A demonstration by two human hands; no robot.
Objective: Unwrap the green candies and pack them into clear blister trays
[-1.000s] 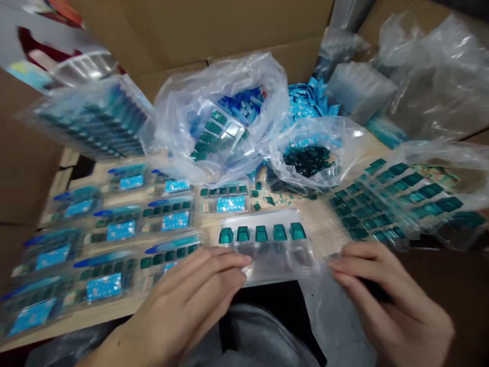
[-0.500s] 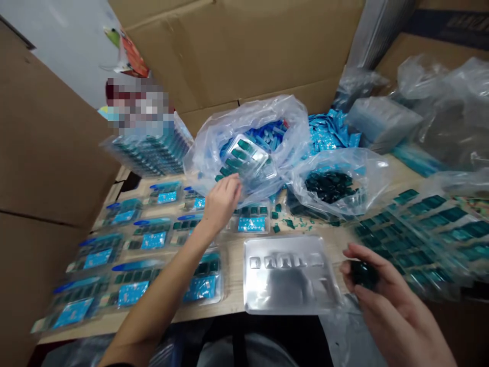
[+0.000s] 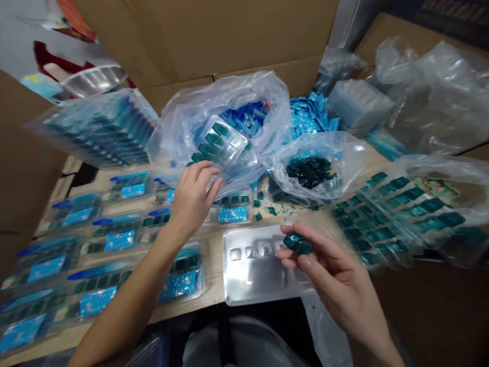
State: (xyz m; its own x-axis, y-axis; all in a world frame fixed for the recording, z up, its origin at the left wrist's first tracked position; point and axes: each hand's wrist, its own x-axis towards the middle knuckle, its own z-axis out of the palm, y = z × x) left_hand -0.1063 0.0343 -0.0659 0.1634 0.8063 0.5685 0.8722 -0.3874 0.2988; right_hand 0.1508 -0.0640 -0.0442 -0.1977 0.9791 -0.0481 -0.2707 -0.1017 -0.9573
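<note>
My right hand [image 3: 336,275] is closed on a few glossy dark green pieces [image 3: 298,243], pinched between thumb and fingers. It is over the right side of a clear plastic tray [image 3: 260,285] with a row of small square wells. My left hand [image 3: 194,196] has its fingers bent and apart, with nothing visible in them. Just beyond its fingertips, another clear tray with green pieces [image 3: 217,140] leans on a plastic bag [image 3: 179,114] of blue items. Filled packs with blue sachets [image 3: 179,285] lie under and beside my left forearm.
An open bag of dark green pieces [image 3: 309,171] stands behind the tray. Trays of green pieces [image 3: 382,219] are stacked on the right. Filled packs [image 3: 95,127] stand in a stack at the back left. A heap of blue sachets [image 3: 311,114] lies behind the bags. Cardboard [image 3: 214,41] walls the back.
My right hand has moved left with the green pieces, from beside the tray to over it. My left hand's fingers have spread a little near the leaning tray. The camera view has shifted.
</note>
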